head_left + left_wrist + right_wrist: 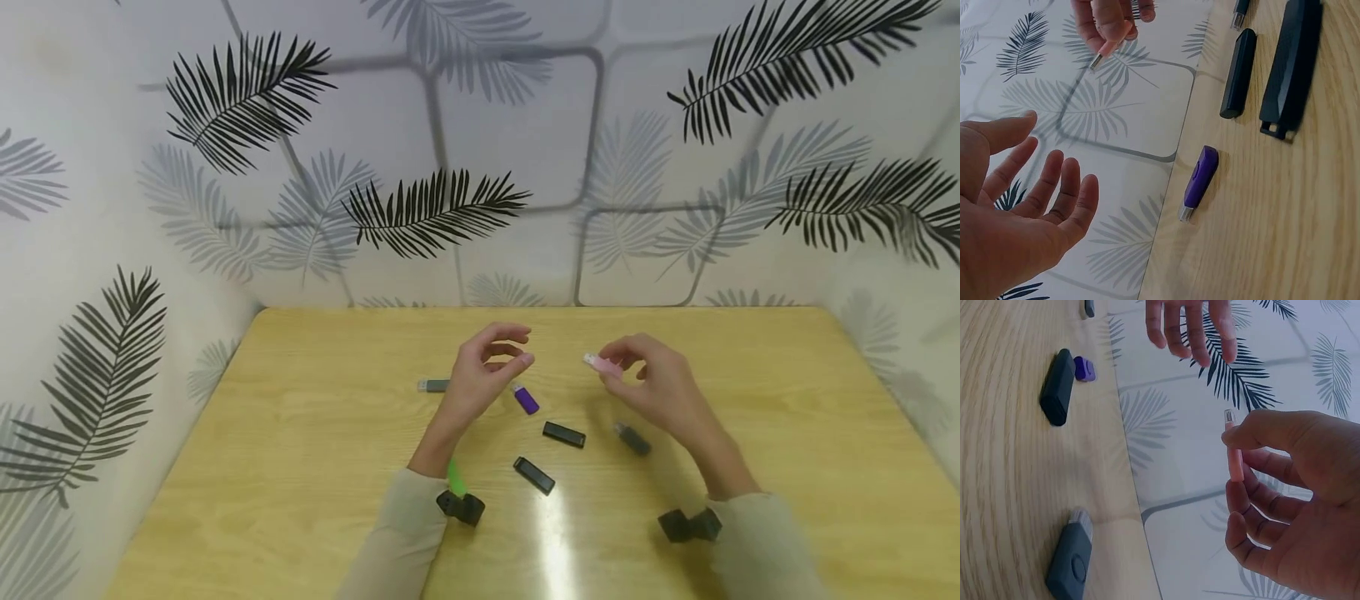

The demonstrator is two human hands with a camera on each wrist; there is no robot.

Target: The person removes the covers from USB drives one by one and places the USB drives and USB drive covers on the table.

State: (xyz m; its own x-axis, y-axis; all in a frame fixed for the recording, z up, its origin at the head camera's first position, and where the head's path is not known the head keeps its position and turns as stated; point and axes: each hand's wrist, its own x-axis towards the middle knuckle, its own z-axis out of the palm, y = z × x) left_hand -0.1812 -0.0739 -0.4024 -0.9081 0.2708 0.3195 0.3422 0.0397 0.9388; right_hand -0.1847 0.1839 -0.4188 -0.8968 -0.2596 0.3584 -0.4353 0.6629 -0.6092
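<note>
Raised above the table, my right hand (663, 385) pinches a pink USB flash drive (606, 365) between thumb and fingers, its metal plug pointing left toward the other hand. In the right wrist view the pink drive (1235, 459) stands nearly upright in that grip. My left hand (483, 367) hovers opposite, fingers loosely bent, holding nothing. A purple USB flash drive (527, 400) lies on the table just right of the left hand. Partly behind that hand is a grey USB flash drive (433, 386). Below the right hand lies a dark grey USB flash drive (633, 439).
Two black stick-shaped pieces, one farther back (564, 434) and one nearer (534, 475), lie mid-table. A bright green object (456, 480) is mostly hidden by the left wrist. The wooden table (285, 433) meets a leaf-patterned wall (510, 150) at its back edge.
</note>
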